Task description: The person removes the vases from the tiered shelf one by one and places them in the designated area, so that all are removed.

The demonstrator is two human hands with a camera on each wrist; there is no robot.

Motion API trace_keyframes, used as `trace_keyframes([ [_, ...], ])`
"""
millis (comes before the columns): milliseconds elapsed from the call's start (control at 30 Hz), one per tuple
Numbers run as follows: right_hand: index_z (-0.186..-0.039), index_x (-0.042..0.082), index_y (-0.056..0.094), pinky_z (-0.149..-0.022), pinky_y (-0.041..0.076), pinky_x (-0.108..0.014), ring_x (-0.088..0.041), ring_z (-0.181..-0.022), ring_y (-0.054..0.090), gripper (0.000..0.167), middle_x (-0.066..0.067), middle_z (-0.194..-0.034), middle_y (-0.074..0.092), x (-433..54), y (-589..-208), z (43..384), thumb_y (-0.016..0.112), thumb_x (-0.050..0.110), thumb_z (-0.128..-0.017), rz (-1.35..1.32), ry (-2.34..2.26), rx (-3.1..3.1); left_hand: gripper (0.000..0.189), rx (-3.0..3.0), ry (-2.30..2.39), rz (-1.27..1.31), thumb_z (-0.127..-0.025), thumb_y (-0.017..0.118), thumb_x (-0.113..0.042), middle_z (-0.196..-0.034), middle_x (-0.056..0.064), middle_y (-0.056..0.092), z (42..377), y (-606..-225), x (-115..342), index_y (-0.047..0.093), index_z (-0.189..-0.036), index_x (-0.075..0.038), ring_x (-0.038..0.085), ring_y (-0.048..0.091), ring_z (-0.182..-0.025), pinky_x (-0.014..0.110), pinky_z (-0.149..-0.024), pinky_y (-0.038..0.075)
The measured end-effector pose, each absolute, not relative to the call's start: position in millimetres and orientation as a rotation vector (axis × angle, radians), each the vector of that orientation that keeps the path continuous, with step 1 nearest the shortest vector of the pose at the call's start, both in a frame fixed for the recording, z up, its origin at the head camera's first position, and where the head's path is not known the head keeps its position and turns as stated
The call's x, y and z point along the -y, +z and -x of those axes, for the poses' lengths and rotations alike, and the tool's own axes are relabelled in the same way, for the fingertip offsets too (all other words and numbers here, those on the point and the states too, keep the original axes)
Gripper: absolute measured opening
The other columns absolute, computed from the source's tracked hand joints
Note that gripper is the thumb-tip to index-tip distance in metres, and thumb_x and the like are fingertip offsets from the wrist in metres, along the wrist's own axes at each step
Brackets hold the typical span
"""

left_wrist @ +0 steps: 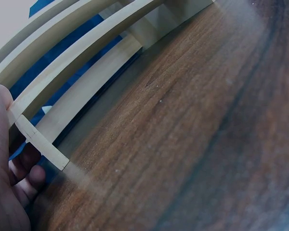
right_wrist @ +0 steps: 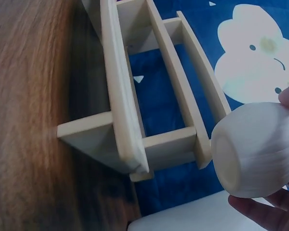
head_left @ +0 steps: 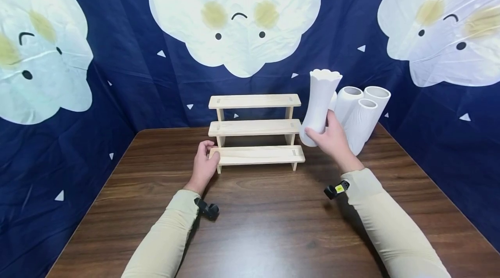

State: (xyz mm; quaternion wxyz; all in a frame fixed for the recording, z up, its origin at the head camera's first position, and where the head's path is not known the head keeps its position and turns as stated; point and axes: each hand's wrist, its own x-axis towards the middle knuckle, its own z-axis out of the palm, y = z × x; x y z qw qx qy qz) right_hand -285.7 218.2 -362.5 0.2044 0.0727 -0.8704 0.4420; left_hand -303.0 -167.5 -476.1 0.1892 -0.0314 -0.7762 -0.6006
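A three-tier wooden shelf [head_left: 258, 128] stands at the table's far side. At the left end of its lowest step, my left hand [head_left: 205, 163] grips the board, thumb on top and fingers curled around the end, as the left wrist view also shows. My right hand [head_left: 335, 139] holds a white vase [head_left: 321, 100] with a scalloped rim around its lower part. The vase is raised beside the shelf's right end, slightly tilted, mouth up. In the right wrist view its rounded base [right_wrist: 229, 159] points toward the shelf boards [right_wrist: 176, 77].
Several other white vases [head_left: 361, 126] stand close together at the back right, just behind my right hand. The brown wooden table [head_left: 250, 226] stretches toward me. Dark blue cloth [head_left: 125, 30] with cloud faces hangs around the back and sides.
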Motion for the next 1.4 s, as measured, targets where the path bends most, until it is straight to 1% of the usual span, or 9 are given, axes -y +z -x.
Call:
trace_keyframes([
  [200,-0.137,-0.003,0.042,-0.094,0.045,-0.058,-0.044,-0.111,0.058,0.073,-0.027,-0.124,0.059,-229,-375,282,0.077,0.031,-0.082,-0.141,1.107,2.427,0.038,2.186,-1.686,0.084,-0.087,0.057,-0.003,-0.115,0.018,0.062,302,-475,166,0.049,-0.123,0.001,0.025,0.056,-0.1,0.026,-0.083,0.039],
  [367,-0.136,-0.004,0.04,-0.094,0.045,-0.059,-0.046,-0.11,0.057,0.073,-0.03,-0.123,0.058,-236,-384,281,0.076,0.03,-0.083,-0.102,1.067,2.433,0.036,2.174,-1.686,0.083,-0.085,0.057,-0.002,-0.113,0.018,0.063,301,-474,166,0.05,-0.121,0.0,0.024,0.056,-0.102,0.026,-0.084,0.04],
  [533,-0.133,-0.005,0.041,-0.092,0.046,-0.061,-0.049,-0.109,0.059,0.065,-0.032,-0.121,0.059,-241,-387,281,0.072,0.028,-0.086,-0.07,1.041,2.399,0.036,2.178,-1.676,0.088,-0.086,0.057,-0.003,-0.114,0.018,0.063,302,-474,167,0.05,-0.121,-0.001,0.024,0.056,-0.103,0.026,-0.085,0.039],
  [633,-0.13,-0.005,0.043,-0.091,0.046,-0.061,-0.048,-0.108,0.059,0.061,-0.031,-0.12,0.06,-243,-390,283,0.072,0.028,-0.086,-0.069,1.038,2.392,0.036,2.183,-1.677,0.088,-0.087,0.058,-0.003,-0.115,0.018,0.063,302,-473,167,0.05,-0.122,0.0,0.025,0.056,-0.102,0.026,-0.084,0.04],
  [900,-0.133,-0.005,0.043,-0.095,0.046,-0.06,-0.046,-0.112,0.059,0.062,-0.032,-0.122,0.059,-249,-402,289,0.073,0.027,-0.088,-0.068,1.071,2.379,0.036,2.2,-1.665,0.081,-0.087,0.058,-0.003,-0.115,0.018,0.062,303,-471,168,0.05,-0.123,-0.001,0.026,0.056,-0.099,0.026,-0.084,0.04],
  [1033,-0.131,-0.005,0.044,-0.094,0.046,-0.061,-0.047,-0.111,0.06,0.061,-0.032,-0.122,0.06,-251,-409,292,0.072,0.028,-0.089,-0.067,1.065,2.39,0.036,2.205,-1.656,0.075,-0.088,0.058,-0.003,-0.116,0.018,0.063,303,-470,168,0.05,-0.122,-0.002,0.025,0.056,-0.099,0.025,-0.084,0.04],
  [1167,-0.131,-0.005,0.045,-0.095,0.045,-0.061,-0.048,-0.112,0.059,0.061,-0.032,-0.123,0.06,-253,-416,295,0.073,0.029,-0.089,-0.08,1.044,2.412,0.036,2.201,-1.659,0.075,-0.088,0.057,-0.003,-0.116,0.018,0.063,303,-471,167,0.05,-0.123,0.0,0.024,0.056,-0.099,0.026,-0.084,0.039],
  [1267,-0.133,-0.005,0.045,-0.097,0.044,-0.062,-0.048,-0.115,0.058,0.062,-0.032,-0.126,0.059,-254,-419,296,0.073,0.029,-0.089,-0.076,1.039,2.414,0.038,2.202,-1.665,0.075,-0.088,0.057,-0.002,-0.115,0.018,0.062,302,-472,166,0.05,-0.124,0.002,0.024,0.055,-0.098,0.026,-0.083,0.039],
  [1400,-0.135,-0.004,0.044,-0.099,0.043,-0.061,-0.048,-0.118,0.056,0.064,-0.031,-0.129,0.058,-254,-422,297,0.073,0.029,-0.089,-0.066,1.048,2.416,0.038,2.208,-1.659,0.068,-0.087,0.057,-0.002,-0.115,0.017,0.062,301,-472,165,0.049,-0.125,0.002,0.024,0.055,-0.098,0.025,-0.083,0.04],
])
